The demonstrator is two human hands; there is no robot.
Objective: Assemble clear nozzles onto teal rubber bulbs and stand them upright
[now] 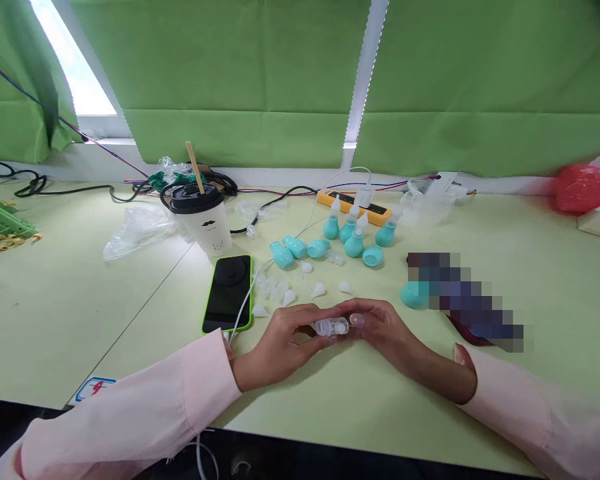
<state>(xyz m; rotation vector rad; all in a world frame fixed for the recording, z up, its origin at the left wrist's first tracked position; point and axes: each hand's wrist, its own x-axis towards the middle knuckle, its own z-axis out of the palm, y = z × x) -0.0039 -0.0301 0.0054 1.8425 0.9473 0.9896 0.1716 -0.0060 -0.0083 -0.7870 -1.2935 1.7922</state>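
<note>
"Where is the clear tube sitting?"

"Between both hands, toward the counter's near edge; the left hand is clamping its fingers on one end; the right hand is touching the other end with its fingers."

"What is lying around it?"

"White tips are lying just beyond; teal bulbs are resting toward the far edge; the phone is lying left of them, nearer than the lidded cup."
</note>
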